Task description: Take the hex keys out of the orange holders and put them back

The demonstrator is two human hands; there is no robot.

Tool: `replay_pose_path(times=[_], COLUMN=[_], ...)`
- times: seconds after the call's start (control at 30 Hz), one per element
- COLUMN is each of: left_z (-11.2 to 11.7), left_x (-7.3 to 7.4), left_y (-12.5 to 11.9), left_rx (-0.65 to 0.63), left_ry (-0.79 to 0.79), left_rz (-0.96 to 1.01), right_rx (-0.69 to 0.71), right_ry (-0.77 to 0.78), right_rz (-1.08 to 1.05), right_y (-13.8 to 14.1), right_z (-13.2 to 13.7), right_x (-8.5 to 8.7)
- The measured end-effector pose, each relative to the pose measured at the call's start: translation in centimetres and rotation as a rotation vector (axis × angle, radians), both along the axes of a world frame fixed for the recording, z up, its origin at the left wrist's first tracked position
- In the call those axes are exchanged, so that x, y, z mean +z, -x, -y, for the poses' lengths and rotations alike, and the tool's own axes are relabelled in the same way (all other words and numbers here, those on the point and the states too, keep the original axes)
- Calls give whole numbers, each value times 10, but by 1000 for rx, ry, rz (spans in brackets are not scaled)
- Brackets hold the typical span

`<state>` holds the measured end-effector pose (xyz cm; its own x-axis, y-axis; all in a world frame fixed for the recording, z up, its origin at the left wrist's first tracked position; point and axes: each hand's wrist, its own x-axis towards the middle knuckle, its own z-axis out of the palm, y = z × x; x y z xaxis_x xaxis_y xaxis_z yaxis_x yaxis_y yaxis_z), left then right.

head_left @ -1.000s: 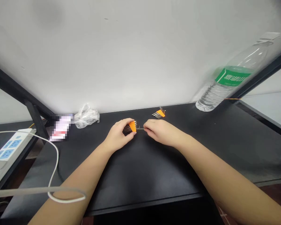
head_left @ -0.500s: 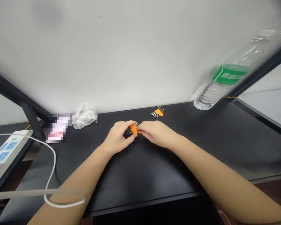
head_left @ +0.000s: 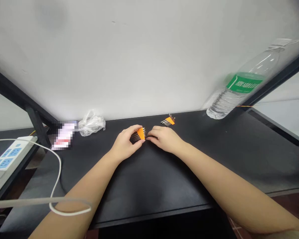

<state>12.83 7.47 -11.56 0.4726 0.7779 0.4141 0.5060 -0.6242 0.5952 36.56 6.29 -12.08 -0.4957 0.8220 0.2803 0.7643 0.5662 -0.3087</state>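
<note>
My left hand point(head_left: 126, 142) is closed on an orange hex key holder point(head_left: 141, 133), gripping it between thumb and fingers. Several metal hex keys point(head_left: 135, 136) pass through the holder, their long ends pointing left into my palm and their short ends sticking out to the right. Just right of the holder, my right hand point(head_left: 165, 137) pinches the short end of one hex key point(head_left: 147, 135); its fingertips partly hide it. A second orange holder with hex keys point(head_left: 169, 120) lies on the black table behind my right hand.
A crumpled clear plastic bag point(head_left: 91, 123) and a blurred-out paper point(head_left: 64, 134) lie at the back left. A large water bottle point(head_left: 239, 84) stands at the back right by the wall point(head_left: 149, 59). A power strip point(head_left: 11, 156) and a white cable point(head_left: 58, 166) are at the left.
My right hand has shifted slightly away from the holder, so more of the short key ends show between the hands. My left hand keeps its grip. The view has moved slightly.
</note>
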Motion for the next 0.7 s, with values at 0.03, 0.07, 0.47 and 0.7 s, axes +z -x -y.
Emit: replay_pose_path(times=[0.03,0.07,0.47,0.7], left_z=[-1,-2,-5,-7], left_x=[-1,-1,-3,-3], left_y=[1,1,3,4], left_rx=[8,16,22,36], left_ry=[5,7,15,5], left_rz=[2,5,2,-45], right_rx=[-12,-18,-100,-35], right_ry=[8,17,17,144], right_rz=[35,63,356,108], right_y=[-1,-2,6,-7], right_z=[-2,-3,6,9], right_x=[-1,-2,8,19])
